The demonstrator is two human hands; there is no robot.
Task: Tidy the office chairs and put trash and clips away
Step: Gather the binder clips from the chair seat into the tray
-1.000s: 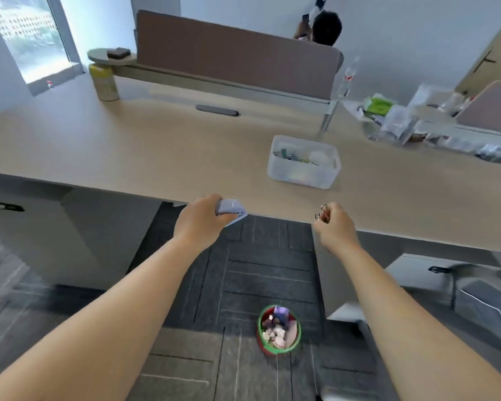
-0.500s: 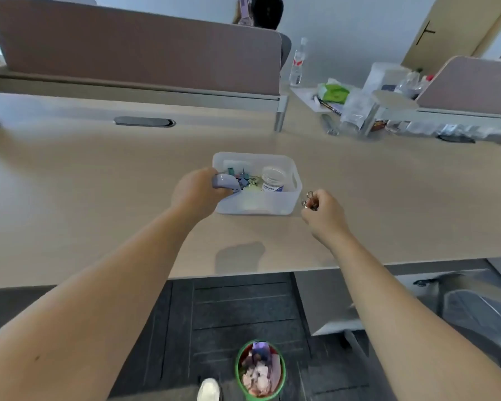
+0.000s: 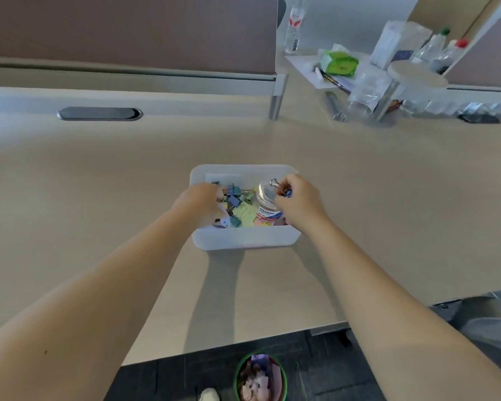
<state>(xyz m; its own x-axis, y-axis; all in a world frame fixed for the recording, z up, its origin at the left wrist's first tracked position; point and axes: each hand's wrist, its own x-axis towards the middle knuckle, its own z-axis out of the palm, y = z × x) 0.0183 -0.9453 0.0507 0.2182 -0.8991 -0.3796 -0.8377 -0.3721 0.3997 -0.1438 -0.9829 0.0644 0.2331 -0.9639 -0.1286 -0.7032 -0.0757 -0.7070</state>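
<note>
The left hand (image 3: 198, 205) reaches into the near-left part of a white plastic bin (image 3: 245, 240) that sits on the pale wood surface (image 3: 99, 180). Its fingers curl downward among the contents, and a pale lilac piece (image 3: 224, 218) shows just under them; whether the hand grips it or only rests on it cannot be told.

The bin is a rounded rectangle with its long axis running left to right, its open top facing up. Inside lies a heap of binder clips (image 3: 235, 198) in blue, green, yellow and pink, lying at mixed angles with no common direction. To their right in the bin stands a small clear jar (image 3: 268, 202) with a white label bearing red and blue print, upright.

The right hand (image 3: 298, 202) hovers over the right part of the bin, above the jar, with fingers pinched closed on a small binder clip (image 3: 281, 188). The clip has a dark blue body at the fingertips and silver wire handles, which point up and to the left, away from the palm.

On the floor below the near edge of the surface stands a green-rimmed waste bin (image 3: 261, 377) filled with crumpled scraps.
</note>
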